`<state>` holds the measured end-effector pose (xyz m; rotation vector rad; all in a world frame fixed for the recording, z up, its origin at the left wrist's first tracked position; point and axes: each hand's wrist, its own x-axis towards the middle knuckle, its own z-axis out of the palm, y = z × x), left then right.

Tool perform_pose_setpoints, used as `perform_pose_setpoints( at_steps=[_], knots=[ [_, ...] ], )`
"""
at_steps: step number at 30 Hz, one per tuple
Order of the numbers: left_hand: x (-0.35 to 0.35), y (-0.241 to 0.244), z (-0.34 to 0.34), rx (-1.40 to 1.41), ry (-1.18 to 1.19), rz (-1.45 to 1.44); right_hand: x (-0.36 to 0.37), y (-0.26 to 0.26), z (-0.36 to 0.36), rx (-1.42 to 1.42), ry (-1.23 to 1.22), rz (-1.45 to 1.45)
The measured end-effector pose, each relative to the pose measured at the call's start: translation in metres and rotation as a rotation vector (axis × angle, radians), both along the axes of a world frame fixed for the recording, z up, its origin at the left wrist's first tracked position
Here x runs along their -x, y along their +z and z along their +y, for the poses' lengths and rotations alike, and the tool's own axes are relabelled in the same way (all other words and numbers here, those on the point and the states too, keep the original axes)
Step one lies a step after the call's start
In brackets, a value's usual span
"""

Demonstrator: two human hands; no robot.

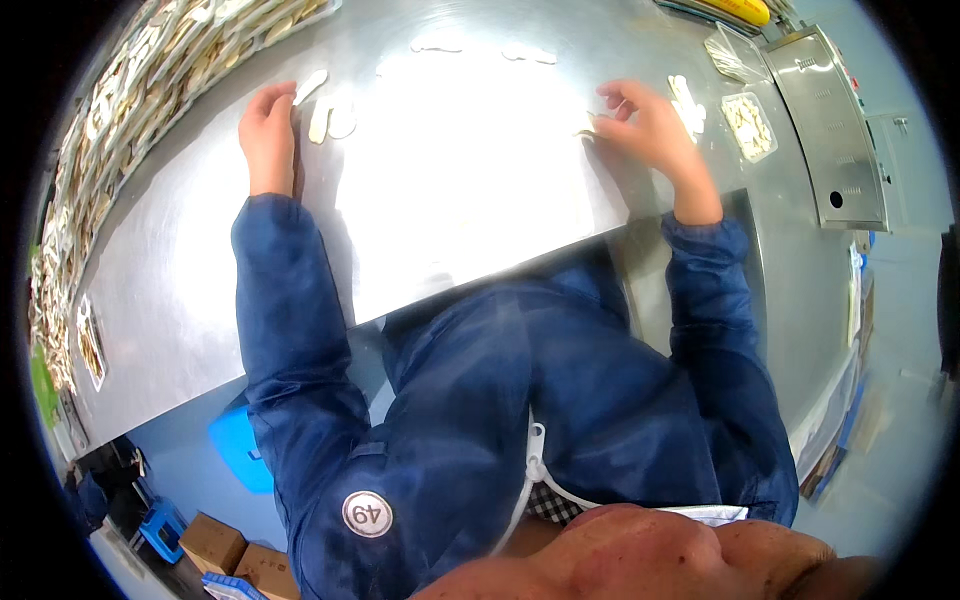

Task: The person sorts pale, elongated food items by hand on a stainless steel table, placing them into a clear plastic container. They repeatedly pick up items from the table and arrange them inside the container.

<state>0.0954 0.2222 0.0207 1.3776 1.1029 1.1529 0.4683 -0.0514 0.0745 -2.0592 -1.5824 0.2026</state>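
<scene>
My left hand [268,135] is over the steel table, its thumb and fingers closed at the near end of a pale slice [311,86], which looks like sliced mushroom. Just right of it, two more pale slices [319,121] lie side by side. My right hand [649,127] is low over the table on the other side, fingers curled and thumb apart from them. A small pale piece [589,122] shows at the thumb tip; glare hides whether it is gripped. Beyond that hand lies a small cluster of pale slices [684,105].
Stacked trays of slices [142,97] line the left edge. On the right are a clear tub of pale pieces [750,127], another clear container [735,54] and a steel machine [829,127]. Two slices [529,55] lie at the far side. Glare whitens the steel table [172,300].
</scene>
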Motion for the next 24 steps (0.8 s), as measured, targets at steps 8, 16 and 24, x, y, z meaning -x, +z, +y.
perform_pose_setpoints(
  at_steps=[8, 16, 24],
  knots=[
    [0.001, -0.005, 0.005, 0.056, 0.009, -0.028, -0.015, 0.000, -0.003, -0.050, -0.041, 0.110],
    [-0.005, 0.002, -0.004, 0.031, 0.020, -0.016, -0.003, -0.006, 0.006, 0.024, 0.046, 0.014],
    [0.000, 0.001, -0.002, 0.011, 0.025, -0.014, 0.053, 0.019, 0.087, -0.129, 0.368, -0.040]
  ],
)
